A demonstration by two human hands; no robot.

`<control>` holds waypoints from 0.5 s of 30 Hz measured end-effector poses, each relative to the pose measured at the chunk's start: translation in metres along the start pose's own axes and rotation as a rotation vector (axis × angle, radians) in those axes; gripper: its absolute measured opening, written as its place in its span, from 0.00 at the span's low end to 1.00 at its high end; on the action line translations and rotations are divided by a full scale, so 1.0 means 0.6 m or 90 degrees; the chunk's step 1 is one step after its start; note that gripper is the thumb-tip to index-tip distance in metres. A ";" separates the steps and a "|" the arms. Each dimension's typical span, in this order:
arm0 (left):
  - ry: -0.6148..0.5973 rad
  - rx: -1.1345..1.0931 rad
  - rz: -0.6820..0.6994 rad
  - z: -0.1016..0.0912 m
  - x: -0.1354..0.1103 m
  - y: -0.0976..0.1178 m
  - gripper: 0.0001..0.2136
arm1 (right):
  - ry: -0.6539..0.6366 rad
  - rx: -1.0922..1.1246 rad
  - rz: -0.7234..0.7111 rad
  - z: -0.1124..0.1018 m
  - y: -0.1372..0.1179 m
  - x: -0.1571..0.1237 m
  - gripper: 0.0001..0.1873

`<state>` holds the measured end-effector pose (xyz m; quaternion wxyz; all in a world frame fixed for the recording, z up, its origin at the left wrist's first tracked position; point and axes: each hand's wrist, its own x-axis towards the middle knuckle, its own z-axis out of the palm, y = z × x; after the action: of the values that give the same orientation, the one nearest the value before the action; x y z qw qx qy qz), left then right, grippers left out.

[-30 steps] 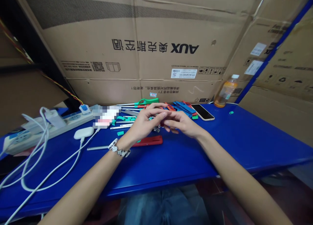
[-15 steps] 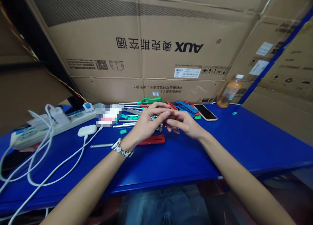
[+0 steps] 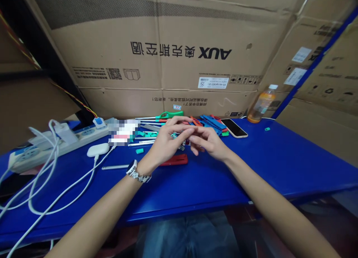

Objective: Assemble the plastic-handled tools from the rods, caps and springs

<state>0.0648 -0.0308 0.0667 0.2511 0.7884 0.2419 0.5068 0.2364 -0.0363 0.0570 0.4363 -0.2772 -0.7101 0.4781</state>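
Note:
My left hand (image 3: pixel 169 140) and my right hand (image 3: pixel 211 142) meet above the middle of the table, their fingertips touching and overlapping. On the left, the fingers stretch over the right ones and the thumb stands apart. Loosely bent fingers show on the right hand; nothing can be seen held in either. Behind and below them lies a pile of long lighters and parts, including a green lighter (image 3: pixel 173 114), metal tubes (image 3: pixel 142 142) and blue handle pieces (image 3: pixel 211 124). A red lighter handle (image 3: pixel 176 159) lies nearer, partly covered by my left hand.
Left on the blue table (image 3: pixel 212 187) are a power strip (image 3: pixel 82 134), white cables (image 3: pixel 69 190) and a white case (image 3: pixel 97 149). A phone (image 3: pixel 234 127) and an orange drink bottle (image 3: pixel 261 105) are at the right. Cardboard (image 3: pixel 179 75) rises behind.
The view has shifted very slightly. My hands keep almost the same pose, and the things on the table have not moved.

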 end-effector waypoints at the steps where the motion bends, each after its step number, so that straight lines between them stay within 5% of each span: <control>1: -0.010 -0.010 0.002 -0.002 0.000 0.000 0.09 | 0.002 -0.002 0.002 -0.002 -0.001 0.000 0.21; 9: 0.120 -0.086 -0.042 0.013 0.004 -0.010 0.08 | 0.140 0.046 -0.039 0.021 0.023 0.010 0.28; 15: 0.010 -0.031 -0.027 -0.009 0.005 -0.004 0.08 | -0.029 0.017 0.007 -0.004 0.000 0.000 0.17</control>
<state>0.0604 -0.0259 0.0693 0.2787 0.7728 0.2482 0.5133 0.2387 -0.0349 0.0575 0.4207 -0.2642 -0.7122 0.4960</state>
